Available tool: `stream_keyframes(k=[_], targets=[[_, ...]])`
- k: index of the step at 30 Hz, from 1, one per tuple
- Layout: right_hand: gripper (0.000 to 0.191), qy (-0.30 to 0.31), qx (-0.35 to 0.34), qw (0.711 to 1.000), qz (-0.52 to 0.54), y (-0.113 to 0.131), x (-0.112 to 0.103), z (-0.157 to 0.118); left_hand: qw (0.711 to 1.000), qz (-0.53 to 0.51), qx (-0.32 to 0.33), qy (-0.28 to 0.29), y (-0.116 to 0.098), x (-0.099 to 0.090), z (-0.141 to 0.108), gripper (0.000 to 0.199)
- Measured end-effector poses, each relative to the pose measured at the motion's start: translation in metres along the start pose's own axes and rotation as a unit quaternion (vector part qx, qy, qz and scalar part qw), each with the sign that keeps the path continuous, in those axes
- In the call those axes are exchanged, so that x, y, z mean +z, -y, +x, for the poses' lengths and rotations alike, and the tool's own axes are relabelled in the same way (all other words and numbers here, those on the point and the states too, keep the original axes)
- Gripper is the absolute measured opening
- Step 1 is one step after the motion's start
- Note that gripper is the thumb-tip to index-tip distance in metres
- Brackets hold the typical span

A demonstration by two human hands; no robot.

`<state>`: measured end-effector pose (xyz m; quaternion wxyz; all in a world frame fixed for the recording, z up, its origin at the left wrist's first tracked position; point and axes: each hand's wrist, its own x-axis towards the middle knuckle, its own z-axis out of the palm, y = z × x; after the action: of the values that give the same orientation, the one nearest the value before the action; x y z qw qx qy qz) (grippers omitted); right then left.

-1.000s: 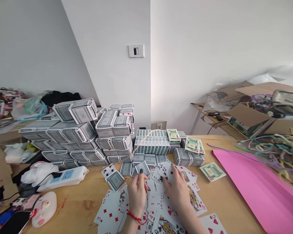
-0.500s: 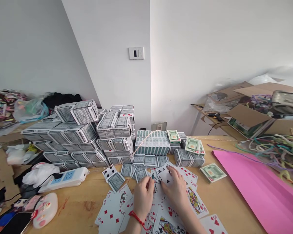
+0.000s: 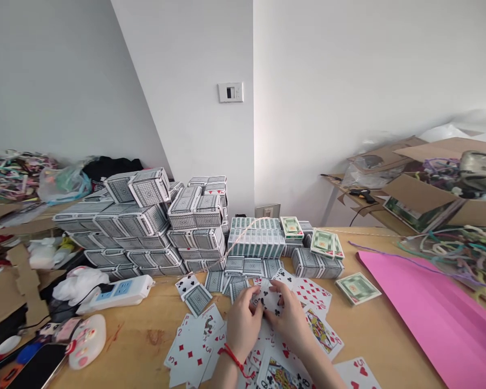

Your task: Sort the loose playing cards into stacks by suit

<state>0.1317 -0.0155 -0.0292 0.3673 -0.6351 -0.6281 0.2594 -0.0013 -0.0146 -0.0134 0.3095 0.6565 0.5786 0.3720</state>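
Note:
Clubs playing cards (image 3: 267, 299) are held between my two hands, low in the centre. My left hand (image 3: 245, 320), with a red string bracelet at the wrist, grips their left side with bent fingers. On their right side, my right hand (image 3: 288, 317) has its thumb below and fingers above. Beneath and around both hands lie loose face-up cards (image 3: 188, 346), among them diamonds, hearts and face cards. Just beyond are face-down cards (image 3: 197, 299) with grey patterned backs. How many cards I hold is unclear.
Stacked bundles of grey-backed cards (image 3: 194, 209) stand behind, left of centre. Green card boxes (image 3: 358, 288) sit to the right, near a pink sheet (image 3: 425, 319). A power strip (image 3: 123, 293) and a phone (image 3: 40, 367) lie left. Tangled cords (image 3: 453, 254) are far right.
My left hand has moved right and now meets the clubs cards, which have shifted left with my right hand. The view has moved slightly, so the scene sits a little farther right.

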Motion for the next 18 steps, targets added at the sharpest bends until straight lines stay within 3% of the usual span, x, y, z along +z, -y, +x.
stream_keyframes(k=[12, 18], targets=[[0.044, -0.025, -0.051, 0.998, 0.001, 0.0, 0.0, 0.001, 0.999, 0.033, 0.009, -0.011, 0.008, 0.002, 0.007, 0.02], [0.044, -0.037, -0.058, 0.997, -0.03, -0.001, -0.002, 0.003, 0.999, -0.007, -0.019, 0.04, 0.013, -0.003, 0.013, 0.017]])
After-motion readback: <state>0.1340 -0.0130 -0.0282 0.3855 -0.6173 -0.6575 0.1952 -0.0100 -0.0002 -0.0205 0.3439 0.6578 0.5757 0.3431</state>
